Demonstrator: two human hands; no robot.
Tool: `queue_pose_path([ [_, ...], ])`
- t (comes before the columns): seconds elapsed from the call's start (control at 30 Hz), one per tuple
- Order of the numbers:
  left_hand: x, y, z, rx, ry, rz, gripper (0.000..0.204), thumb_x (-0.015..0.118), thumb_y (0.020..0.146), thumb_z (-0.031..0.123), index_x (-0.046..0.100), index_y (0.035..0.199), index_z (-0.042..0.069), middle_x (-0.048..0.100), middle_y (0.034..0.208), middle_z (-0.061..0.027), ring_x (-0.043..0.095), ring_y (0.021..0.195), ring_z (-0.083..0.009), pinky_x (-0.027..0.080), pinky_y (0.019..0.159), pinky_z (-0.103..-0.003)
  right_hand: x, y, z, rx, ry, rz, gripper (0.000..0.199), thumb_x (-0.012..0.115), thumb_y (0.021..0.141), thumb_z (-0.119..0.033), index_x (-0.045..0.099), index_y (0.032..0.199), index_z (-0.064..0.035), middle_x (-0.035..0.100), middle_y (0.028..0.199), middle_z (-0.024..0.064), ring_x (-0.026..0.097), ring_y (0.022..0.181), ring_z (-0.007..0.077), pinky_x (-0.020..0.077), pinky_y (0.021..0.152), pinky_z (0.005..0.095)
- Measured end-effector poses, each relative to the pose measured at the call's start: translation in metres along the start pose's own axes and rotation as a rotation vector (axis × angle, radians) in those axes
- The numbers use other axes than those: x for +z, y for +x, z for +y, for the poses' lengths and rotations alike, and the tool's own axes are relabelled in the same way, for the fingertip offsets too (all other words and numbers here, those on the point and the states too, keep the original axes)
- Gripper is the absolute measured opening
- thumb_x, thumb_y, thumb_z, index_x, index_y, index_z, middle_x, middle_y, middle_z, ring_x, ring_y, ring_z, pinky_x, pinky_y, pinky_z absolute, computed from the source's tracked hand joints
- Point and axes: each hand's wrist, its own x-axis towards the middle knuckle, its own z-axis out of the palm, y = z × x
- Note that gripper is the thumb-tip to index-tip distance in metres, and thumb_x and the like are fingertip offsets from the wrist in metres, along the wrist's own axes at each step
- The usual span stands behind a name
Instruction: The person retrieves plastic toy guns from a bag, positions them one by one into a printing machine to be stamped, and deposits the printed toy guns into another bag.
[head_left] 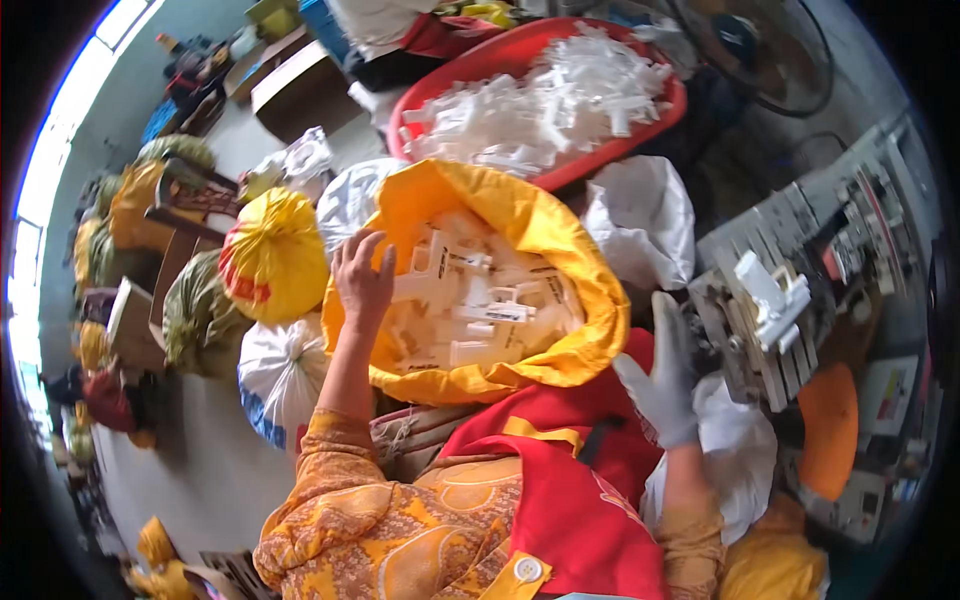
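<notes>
A yellow sack with its rim rolled open stands before me, holding many white plastic parts with black print. My left hand, bare, is over the sack's left rim, fingers apart and slightly bent; nothing shows in it. Whether it touches the rim I cannot tell. On the right, my right hand wears a pale glove. Its thumb and fingers are spread and hold nothing, between the sack and the machine. A white plastic part rests on the machine's bed.
Beyond the sack sits a red tub heaped with clear-white plastic pieces. Tied sacks, one yellow and one white, stand at left. A white sack is between tub and machine. A round fan guard is at the far right.
</notes>
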Motion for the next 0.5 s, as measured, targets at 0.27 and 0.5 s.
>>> queue_pose_path([
  [0.27,-0.007,-0.067,-0.094,-0.534,0.308,-0.358,0.074,0.067,0.075,0.044,0.04,0.131,0.005,0.051,0.125,-0.0192,0.048,0.116,-0.0342,0.038,0.093,-0.044,0.123,0.051,-0.002,0.692,0.994,-0.205,0.01,0.061,0.079,-0.009,0.061,0.079,0.0011,0.063,0.076,0.0097,0.063,0.07,0.0176,0.0486,0.058,0.0312],
  [0.5,0.001,-0.066,-0.139,-0.752,-0.566,-0.119,0.023,0.058,0.085,0.018,0.06,0.072,-0.001,0.048,0.056,0.0005,0.042,0.053,-0.007,0.035,0.048,-0.027,0.113,0.013,-0.02,0.598,0.967,-0.157,0.013,0.055,0.084,-0.008,0.063,0.091,-0.0011,0.057,0.074,-0.0027,0.051,0.064,0.0068,0.0416,0.058,0.0221],
])
